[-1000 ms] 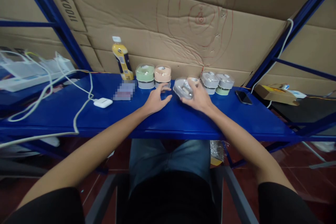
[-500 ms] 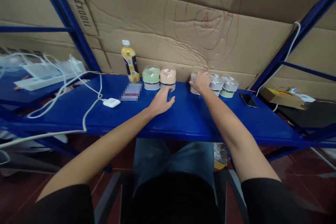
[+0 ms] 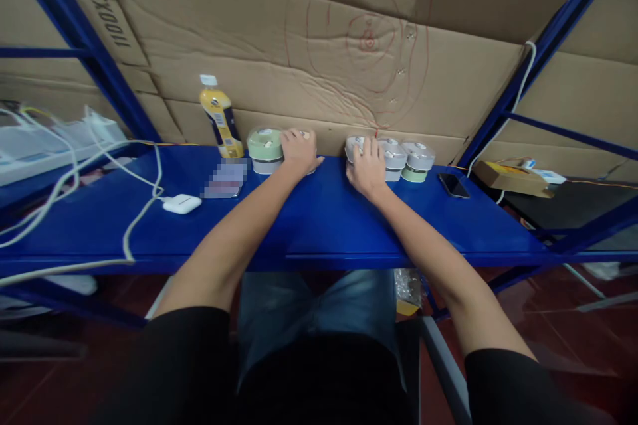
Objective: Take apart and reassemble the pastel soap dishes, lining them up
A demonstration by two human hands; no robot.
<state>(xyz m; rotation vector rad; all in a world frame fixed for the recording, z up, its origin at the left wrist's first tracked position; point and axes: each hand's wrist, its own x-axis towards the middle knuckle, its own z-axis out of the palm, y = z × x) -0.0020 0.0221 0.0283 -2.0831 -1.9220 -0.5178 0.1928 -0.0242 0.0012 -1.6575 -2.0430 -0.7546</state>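
Observation:
My left hand [image 3: 299,154] reaches over a round peach-lidded container [image 3: 310,135], its fingers curled on the lid and the thumb at the right side. Most of that container is hidden behind the hand. Just to its left stands a green-lidded container [image 3: 266,149] with a grey lower part. My right hand [image 3: 367,169] grips a grey-lidded container [image 3: 353,144], fingers on top and thumb on the near left side. To the right of it are a second grey-lidded container [image 3: 393,158] and a grey-lidded one with a green lower part [image 3: 417,161].
On the blue table [image 3: 309,232] are a yellow drink bottle [image 3: 220,119], a blurred flat item [image 3: 225,179], a white earbud case [image 3: 182,204] with a cable, and a phone [image 3: 453,185]. A cardboard wall [image 3: 239,26] rises behind. Blue posts flank both sides.
My left hand has moved forward and up onto the peach-lidded container. My right hand has settled lower on the grey-lidded one. The whole view has shifted to the right.

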